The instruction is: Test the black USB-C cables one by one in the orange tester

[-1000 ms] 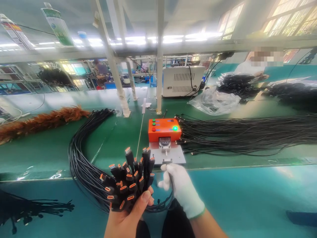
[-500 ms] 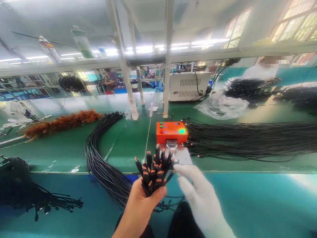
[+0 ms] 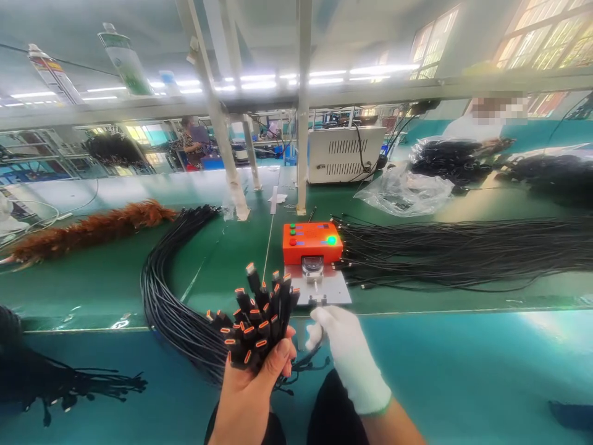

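My bare left hand [image 3: 252,389] is wrapped round a bundle of black USB-C cables [image 3: 254,321]. Their plugs point up and show orange inside the openings. My right hand [image 3: 349,358], in a white glove, is closed in a pinch at the front of a metal test fixture [image 3: 317,290]. A black cable runs from under its fingers, and the plug itself is hidden. Behind the fixture's dial stands an orange tester box [image 3: 308,250] with a lit green lamp. The bundle's long tail [image 3: 157,284] curves over the bench to the left.
Many black cables [image 3: 463,253] lie spread on the right of the green bench. More cables [image 3: 69,377] hang at the left. A brown feather duster [image 3: 92,232], a white metal case [image 3: 345,154] and a plastic bag [image 3: 407,191] lie further back. One person sits at the far right.
My right hand has moved from beside the bundle to the fixture's front and closed its fingers. My left hand, still gripping the cables, has shifted left and slightly down.
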Demonstrator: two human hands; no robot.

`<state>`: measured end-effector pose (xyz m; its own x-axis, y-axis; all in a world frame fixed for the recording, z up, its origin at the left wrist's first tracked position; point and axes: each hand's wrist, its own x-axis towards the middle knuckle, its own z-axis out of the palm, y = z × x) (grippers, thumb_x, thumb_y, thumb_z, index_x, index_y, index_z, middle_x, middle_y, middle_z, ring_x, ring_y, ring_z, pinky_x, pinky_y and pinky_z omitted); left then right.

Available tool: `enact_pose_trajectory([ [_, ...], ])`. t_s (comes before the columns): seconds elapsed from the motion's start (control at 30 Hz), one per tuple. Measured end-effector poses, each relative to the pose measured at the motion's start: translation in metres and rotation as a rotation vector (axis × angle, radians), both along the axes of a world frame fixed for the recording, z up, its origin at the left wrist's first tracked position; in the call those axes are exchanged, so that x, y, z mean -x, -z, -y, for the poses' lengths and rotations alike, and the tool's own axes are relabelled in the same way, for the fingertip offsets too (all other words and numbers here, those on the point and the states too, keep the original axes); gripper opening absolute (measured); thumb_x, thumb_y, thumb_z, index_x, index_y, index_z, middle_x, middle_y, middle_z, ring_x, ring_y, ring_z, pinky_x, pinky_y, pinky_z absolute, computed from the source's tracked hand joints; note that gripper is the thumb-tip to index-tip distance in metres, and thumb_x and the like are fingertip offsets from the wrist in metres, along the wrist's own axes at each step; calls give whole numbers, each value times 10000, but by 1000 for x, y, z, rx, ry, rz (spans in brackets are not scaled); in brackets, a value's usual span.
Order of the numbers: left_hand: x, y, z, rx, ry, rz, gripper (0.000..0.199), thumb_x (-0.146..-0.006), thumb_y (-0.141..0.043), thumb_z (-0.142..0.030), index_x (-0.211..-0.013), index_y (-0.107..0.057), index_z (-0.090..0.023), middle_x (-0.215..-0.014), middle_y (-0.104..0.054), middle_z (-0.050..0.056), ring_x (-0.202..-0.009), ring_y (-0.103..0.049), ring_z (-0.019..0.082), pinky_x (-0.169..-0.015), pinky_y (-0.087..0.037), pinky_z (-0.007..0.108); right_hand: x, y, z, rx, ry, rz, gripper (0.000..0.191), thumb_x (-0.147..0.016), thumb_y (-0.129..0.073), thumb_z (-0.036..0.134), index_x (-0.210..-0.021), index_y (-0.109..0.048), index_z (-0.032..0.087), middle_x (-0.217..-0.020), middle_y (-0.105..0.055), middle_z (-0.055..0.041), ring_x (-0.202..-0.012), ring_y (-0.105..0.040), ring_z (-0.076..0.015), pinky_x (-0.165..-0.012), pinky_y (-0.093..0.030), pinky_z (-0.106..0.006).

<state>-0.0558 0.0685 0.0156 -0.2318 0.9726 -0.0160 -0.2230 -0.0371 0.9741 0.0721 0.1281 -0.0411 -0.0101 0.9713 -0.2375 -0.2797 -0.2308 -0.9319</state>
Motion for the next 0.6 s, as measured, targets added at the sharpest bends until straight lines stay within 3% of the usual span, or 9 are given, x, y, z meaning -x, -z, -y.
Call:
enact_pose_trajectory([
  [0.17,0,2,-1,25,20,-20,143,-725,-729,-328,-792,-736,-202,-626,-621,-16,-550,-520,103,-562,-460,203,0,11,-7,23,-16,-30,194,-759,-541,327,-688,-562,148,-422,-568,20,-398,-570,-147,-486,-476,-275],
  [0.6,-1,2,1,49,-26,-4,207,-673,-766,-381,-787,-766,-208,-703,-687,15,-569,-554,119,-567,-500,211,-1,18,-20,51,-33,-121,205,-685,-581,341,-666,-569,137,-422,-602,-13,-387,-594,-186,-423,-471,-290],
])
